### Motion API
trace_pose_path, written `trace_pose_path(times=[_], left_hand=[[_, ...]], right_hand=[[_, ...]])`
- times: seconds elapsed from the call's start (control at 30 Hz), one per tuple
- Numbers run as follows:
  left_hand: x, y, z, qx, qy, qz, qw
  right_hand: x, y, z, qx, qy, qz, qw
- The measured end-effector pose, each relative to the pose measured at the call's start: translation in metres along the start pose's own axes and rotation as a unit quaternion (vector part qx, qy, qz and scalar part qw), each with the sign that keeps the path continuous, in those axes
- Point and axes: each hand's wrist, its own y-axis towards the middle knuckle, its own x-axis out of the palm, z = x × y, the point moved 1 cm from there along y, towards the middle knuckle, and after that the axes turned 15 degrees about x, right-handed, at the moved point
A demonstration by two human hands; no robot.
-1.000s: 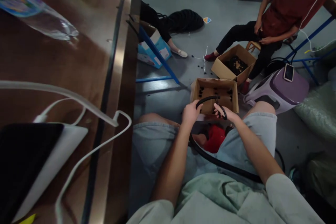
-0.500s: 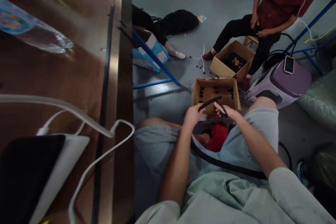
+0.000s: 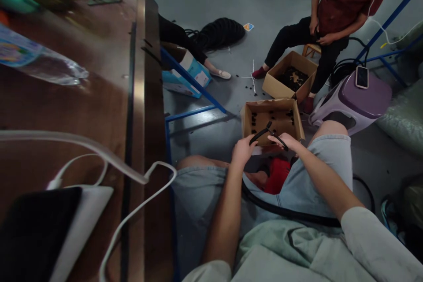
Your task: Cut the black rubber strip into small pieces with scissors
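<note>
My left hand (image 3: pixel 243 150) is closed around a black rubber strip (image 3: pixel 260 135), whose free end points up and to the right over an open cardboard box (image 3: pixel 245 116). In my right hand (image 3: pixel 290 142) is a pair of black-handled scissors (image 3: pixel 279 139), their blades close to the strip's end. Whether the blades touch the strip I cannot tell. Small black pieces (image 3: pixel 254 118) lie inside the box, mostly along its two sides. Across my lap runs a long black tube or strip (image 3: pixel 284 212); its link to the held strip is hidden by my left arm.
Another person (image 3: pixel 343 4) sits opposite, hands together, behind a second cardboard box (image 3: pixel 272 81) of black pieces. A purple-topped stool (image 3: pixel 366 97) with a phone (image 3: pixel 362 77) stands right. Left is a brown table (image 3: pixel 82 110) with a bottle (image 3: pixel 49 64) and white cable (image 3: pixel 132 211).
The strip's free end reaches less far past the scissors than before. My right hand's fingers and the scissors have shifted slightly. The whole view has tilted a little.
</note>
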Motion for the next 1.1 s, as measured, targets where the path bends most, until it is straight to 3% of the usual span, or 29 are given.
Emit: trace_pose_path(times=[0.17, 0.33, 0.47, 0.7, 0.77, 0.87, 1.1], left_hand=[[-0.001, 0.000, -0.001, 0.020, -0.018, 0.001, 1.000], [-0.001, 0.001, 0.000, 0.010, -0.019, 0.021, 1.000], [-0.001, 0.001, 0.003, 0.021, -0.022, 0.029, 0.999], [-0.003, 0.002, 0.005, 0.003, -0.025, 0.059, 0.998], [-0.002, 0.002, 0.005, 0.012, -0.034, 0.059, 0.998], [0.000, 0.002, -0.001, 0.021, -0.043, 0.062, 0.997], [-0.002, 0.002, -0.021, 0.017, -0.051, 0.083, 0.995]], right_hand=[[-0.001, -0.004, -0.003, 0.009, 0.017, -0.038, 0.999], [-0.006, -0.010, -0.006, -0.027, -0.021, 0.027, 0.999], [-0.004, -0.013, -0.008, -0.062, -0.006, 0.006, 0.998], [-0.008, -0.011, -0.010, -0.038, 0.000, 0.029, 0.999], [-0.008, -0.008, -0.011, -0.039, 0.022, 0.003, 0.999], [-0.006, -0.004, -0.008, -0.025, 0.030, -0.047, 0.998], [-0.005, -0.005, -0.005, -0.062, -0.010, -0.040, 0.997]])
